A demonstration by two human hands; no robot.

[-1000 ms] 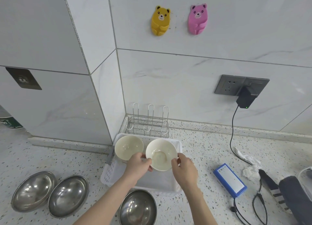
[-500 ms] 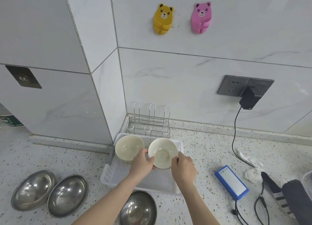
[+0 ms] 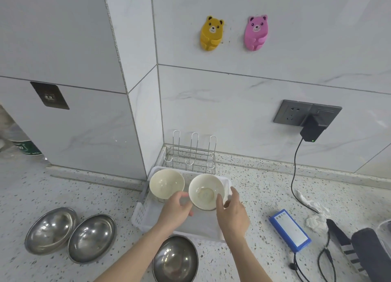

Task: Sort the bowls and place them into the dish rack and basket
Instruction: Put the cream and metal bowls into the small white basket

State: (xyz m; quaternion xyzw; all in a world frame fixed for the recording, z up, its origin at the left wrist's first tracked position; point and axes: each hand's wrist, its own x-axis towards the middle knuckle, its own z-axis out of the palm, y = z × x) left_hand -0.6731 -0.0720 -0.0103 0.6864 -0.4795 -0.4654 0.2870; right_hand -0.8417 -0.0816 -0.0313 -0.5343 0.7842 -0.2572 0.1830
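Observation:
Two cream ceramic bowls stand tilted toward me in the white plastic basket (image 3: 141, 215): the left bowl (image 3: 166, 183) and the right bowl (image 3: 204, 192). My left hand (image 3: 175, 211) is just left of the right bowl, fingers loosely curled beside its rim. My right hand (image 3: 231, 215) is at the bowl's right side, fingers spread, the thumb in front of the rim. The empty wire dish rack (image 3: 191, 157) stands behind the basket in the corner. Three steel bowls lie on the counter: two at the left (image 3: 50, 230) (image 3: 92, 237) and one near me (image 3: 175, 259).
A blue box (image 3: 289, 229) with a cable lies on the counter to the right, beside crumpled tissue (image 3: 313, 220) and a dark striped item (image 3: 347, 248). A charger (image 3: 312, 129) hangs from the wall socket. The wall corner juts out left of the basket.
The right cream bowl went down and back into the basket beside the left one. Both hands have loosened, and the right hand's fingers have spread off the rim.

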